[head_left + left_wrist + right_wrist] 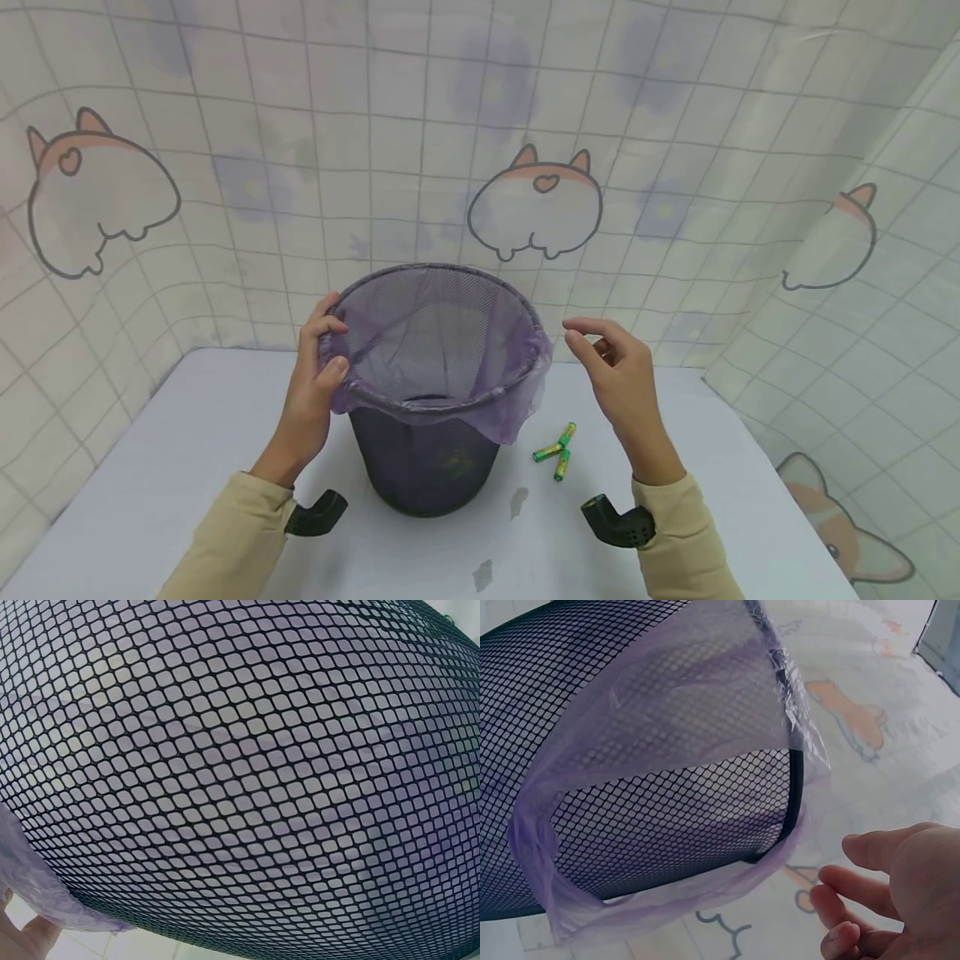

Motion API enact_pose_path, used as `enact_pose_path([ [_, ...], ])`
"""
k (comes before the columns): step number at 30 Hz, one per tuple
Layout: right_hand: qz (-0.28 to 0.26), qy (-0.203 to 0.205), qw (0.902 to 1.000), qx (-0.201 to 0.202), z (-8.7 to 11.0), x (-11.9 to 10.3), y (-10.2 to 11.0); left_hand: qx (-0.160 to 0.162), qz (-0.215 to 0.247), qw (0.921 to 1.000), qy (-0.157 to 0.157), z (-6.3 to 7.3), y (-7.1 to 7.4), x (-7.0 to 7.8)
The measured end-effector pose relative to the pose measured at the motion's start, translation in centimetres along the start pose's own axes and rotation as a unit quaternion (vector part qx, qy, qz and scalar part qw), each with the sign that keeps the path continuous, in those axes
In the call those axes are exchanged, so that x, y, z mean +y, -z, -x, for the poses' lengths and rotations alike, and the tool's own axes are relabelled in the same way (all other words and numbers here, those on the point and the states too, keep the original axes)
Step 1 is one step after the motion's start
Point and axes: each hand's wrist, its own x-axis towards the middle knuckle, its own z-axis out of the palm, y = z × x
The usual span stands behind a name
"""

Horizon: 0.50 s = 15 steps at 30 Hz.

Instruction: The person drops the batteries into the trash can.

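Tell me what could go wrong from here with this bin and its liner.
The purple liner might slip inward: the right wrist view shows a stretch of rim bare. Only the left hand grips the bin, the right hand being clear of it, so a tug could tilt it. Batteries lie beside the bin; shifting it could set them rolling.

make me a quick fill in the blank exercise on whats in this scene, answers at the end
The left hand grips the round black mesh bin, which is lined with a translucent ____ plastic bag. The right hand holds ____. On the white table lie ____ small green cylindrical batteries. Those batteries lie on the person's ____ side of the bin.

Missing words: purple; nothing; three; right.
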Motion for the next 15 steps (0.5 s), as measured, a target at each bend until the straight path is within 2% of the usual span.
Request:
enact_pose_path([
  [6,0.005,-0.006,0.9999,0.007,0.4,0.5,0.4,-0.001,-0.002,1.0,0.0,0.0,-0.1,-0.1],
  [15,0.029,-0.035,0.9989,0.011,1.2,1.9,1.2,-0.002,0.002,1.0,0.002,0.1,-0.1,-0.2],
])
